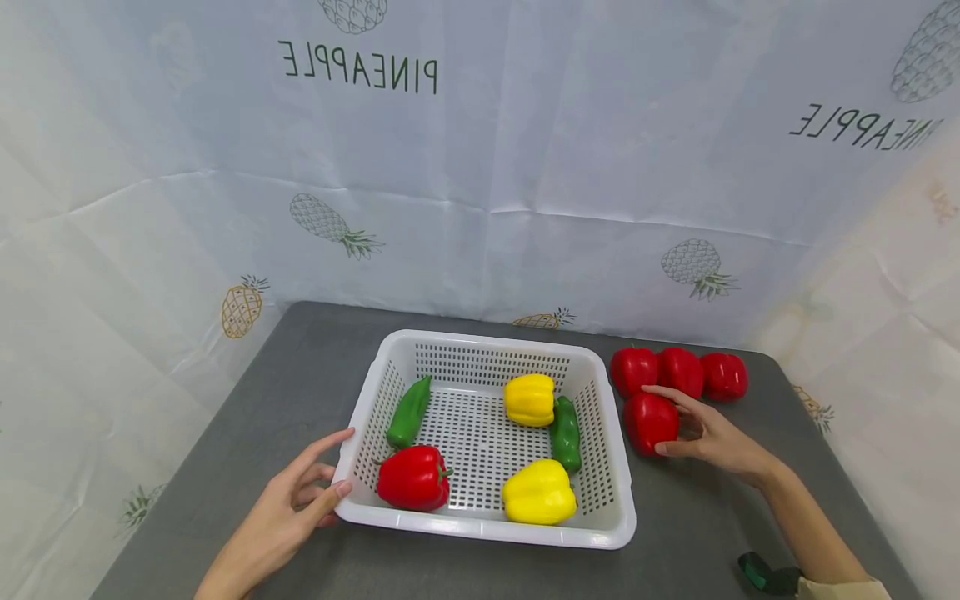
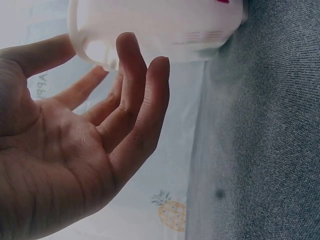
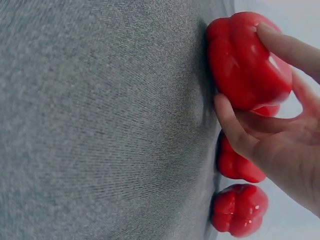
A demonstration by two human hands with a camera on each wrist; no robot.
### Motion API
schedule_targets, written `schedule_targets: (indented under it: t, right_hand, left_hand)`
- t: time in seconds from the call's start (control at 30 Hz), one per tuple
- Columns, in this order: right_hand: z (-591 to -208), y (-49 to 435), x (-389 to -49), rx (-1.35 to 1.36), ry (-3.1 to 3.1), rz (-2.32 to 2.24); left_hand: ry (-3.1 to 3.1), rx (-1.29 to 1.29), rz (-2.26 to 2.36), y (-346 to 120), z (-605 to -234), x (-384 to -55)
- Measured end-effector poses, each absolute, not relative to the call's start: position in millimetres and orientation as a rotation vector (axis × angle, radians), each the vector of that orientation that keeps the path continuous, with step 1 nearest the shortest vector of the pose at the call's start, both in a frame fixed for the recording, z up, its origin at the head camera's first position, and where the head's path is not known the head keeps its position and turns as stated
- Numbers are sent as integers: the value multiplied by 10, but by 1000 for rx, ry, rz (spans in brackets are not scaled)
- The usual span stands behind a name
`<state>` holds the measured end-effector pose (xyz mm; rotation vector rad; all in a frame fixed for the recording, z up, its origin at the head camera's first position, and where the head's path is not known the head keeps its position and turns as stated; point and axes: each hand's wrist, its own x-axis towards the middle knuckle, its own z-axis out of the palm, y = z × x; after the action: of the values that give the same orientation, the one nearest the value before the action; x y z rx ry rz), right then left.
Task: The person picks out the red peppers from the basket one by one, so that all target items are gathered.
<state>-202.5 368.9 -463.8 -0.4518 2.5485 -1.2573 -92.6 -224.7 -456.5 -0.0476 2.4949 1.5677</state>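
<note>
A white perforated plastic basket stands on the grey table. My left hand holds its near left corner, thumb and forefinger on the rim; the left wrist view shows the other fingers bent beside the basket wall. To the right of the basket, my right hand grips a red bell pepper that appears to rest on the table. In the right wrist view, the thumb and fingers are around that pepper. Inside the basket lie a red bell pepper, two yellow bell peppers and two green peppers.
Behind the gripped pepper, three red bell peppers sit in a row near the table's far right edge. A dark green and black object is by the right forearm. A pineapple-print cloth hangs behind the table.
</note>
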Motion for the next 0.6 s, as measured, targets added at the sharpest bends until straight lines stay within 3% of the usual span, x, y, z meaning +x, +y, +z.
schedule_targets:
  t: [0.6]
  right_hand:
    - [-4567, 3635, -1991, -497, 2604, -1177]
  left_hand:
    - [2474, -26, 1605, -2249, -4563, -912]
